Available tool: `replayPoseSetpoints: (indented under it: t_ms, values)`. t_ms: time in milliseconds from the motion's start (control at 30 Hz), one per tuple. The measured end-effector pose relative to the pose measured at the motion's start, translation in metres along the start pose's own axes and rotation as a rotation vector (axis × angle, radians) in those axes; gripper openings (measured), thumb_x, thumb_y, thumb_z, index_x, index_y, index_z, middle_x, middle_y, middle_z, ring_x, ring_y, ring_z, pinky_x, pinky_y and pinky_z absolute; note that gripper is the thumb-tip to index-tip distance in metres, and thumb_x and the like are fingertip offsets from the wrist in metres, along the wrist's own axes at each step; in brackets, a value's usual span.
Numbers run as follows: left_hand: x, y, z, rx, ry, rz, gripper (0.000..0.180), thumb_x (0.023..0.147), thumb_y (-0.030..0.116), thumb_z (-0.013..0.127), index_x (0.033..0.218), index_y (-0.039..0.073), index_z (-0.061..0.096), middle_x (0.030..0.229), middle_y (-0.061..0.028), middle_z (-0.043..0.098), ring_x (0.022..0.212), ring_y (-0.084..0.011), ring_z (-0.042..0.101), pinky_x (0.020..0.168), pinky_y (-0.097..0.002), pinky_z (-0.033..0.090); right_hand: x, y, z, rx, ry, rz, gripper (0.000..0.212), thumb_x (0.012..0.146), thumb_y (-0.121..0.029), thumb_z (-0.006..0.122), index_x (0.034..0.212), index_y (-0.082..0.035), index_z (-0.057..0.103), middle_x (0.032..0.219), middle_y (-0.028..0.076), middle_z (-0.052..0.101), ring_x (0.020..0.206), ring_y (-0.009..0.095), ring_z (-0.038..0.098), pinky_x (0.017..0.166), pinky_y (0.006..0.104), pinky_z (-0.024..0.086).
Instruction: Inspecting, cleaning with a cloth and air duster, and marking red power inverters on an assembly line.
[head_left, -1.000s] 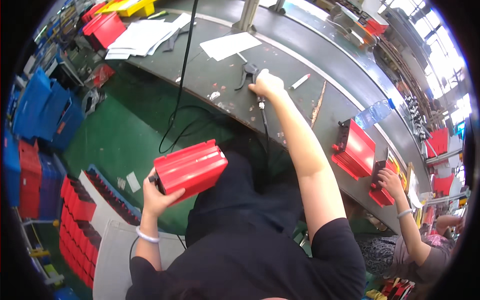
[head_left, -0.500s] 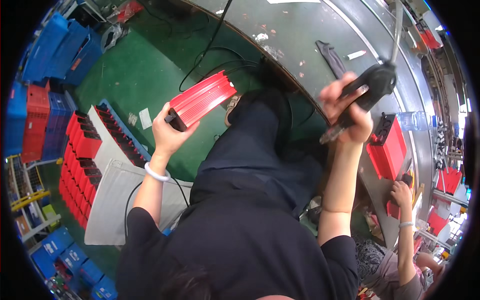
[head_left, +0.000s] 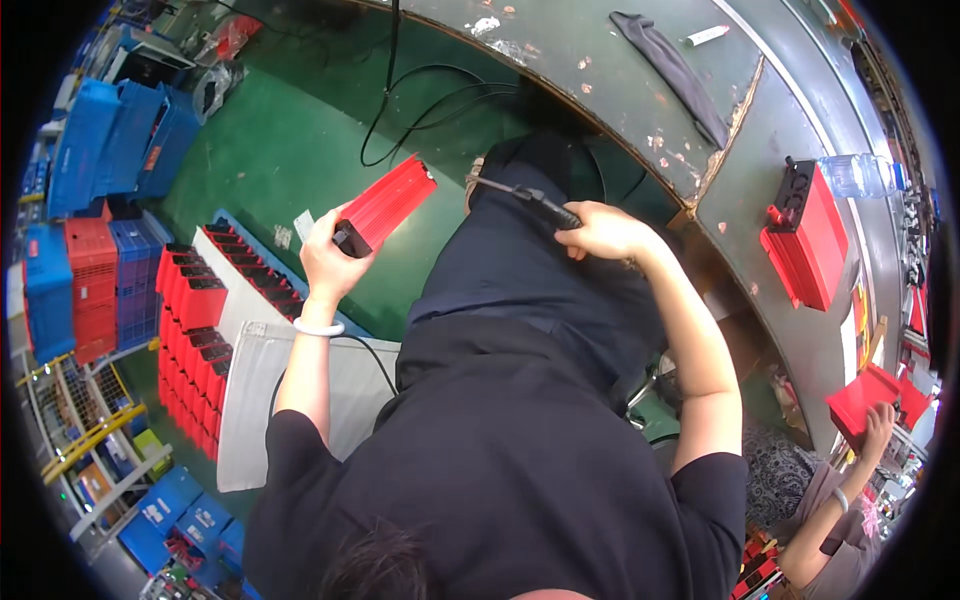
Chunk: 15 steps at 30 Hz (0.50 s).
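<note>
**A:** What have I got in my hands right now?

**B:** My left hand (head_left: 325, 262) is wrapped around one end of a red box (head_left: 385, 204), gripping it at its black end cap. The box is up in the air, tilted, its far end pointing up and away, over the green floor (head_left: 290, 150). My right hand (head_left: 603, 230) is clenched on the handle of a black tool (head_left: 528, 198), with a thin tip sticking out to the left, toward the box. Tool and box are apart, not touching.

**A:** And around me?

**B:** Rows of more red boxes (head_left: 205, 310) lie down on the floor to my left, next to stacked blue crates (head_left: 120, 140). The curved grey surface (head_left: 620, 90) runs ahead and to the right, with a dark cloth (head_left: 675, 70) on it and another red box (head_left: 815, 240) further along beside a plastic bottle (head_left: 855, 175). At lower right a co-worker's hand (head_left: 880, 425) holds a red piece too.
</note>
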<state>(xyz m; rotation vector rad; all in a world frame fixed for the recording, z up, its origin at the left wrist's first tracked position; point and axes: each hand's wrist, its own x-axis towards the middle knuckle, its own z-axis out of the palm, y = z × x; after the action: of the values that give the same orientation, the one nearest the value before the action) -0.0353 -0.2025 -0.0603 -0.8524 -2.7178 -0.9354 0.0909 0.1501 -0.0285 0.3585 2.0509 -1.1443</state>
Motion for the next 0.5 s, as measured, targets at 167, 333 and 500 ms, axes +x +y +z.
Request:
replayPoseSetpoints:
  t_ms: [167,333,500]
  values:
    - [-0.010,-0.010,-0.005,0.038,-0.060,-0.011,0.049,0.061,0.020,0.083,0.105,0.006,0.064,0.094,-0.0139,0.067,0.085,-0.0312,0.065,0.077,-0.0361,0.052,-0.006,-0.023,0.029,0.081,-0.282,-0.230,0.028,0.087,-0.023,0.059,0.095,0.004,0.058,0.077,0.010,0.067,0.072,0.016,0.066,0.069,0.0309,0.053]
    - [-0.015,-0.013,-0.004,0.044,-0.075,-0.023,0.052,0.061,0.020,0.083,0.107,0.006,0.064,0.097,-0.0119,0.068,0.089,-0.0285,0.066,0.079,-0.0349,0.052,0.019,-0.015,0.019,0.044,-0.064,-0.094,0.027,0.086,-0.021,0.060,0.095,0.004,0.058,0.078,0.011,0.067,0.071,0.017,0.066,0.069,0.0315,0.054]
    - [-0.018,-0.011,-0.005,-0.015,-0.085,-0.092,0.050,0.061,0.022,0.085,0.102,0.004,0.063,0.090,-0.0138,0.067,0.082,-0.0285,0.066,0.074,-0.0354,0.052,0.009,-0.029,0.031,0.166,-0.245,-0.238,0.024,0.087,-0.021,0.059,0.095,0.002,0.057,0.076,0.009,0.066,0.070,0.016,0.065,0.069,0.0313,0.052]
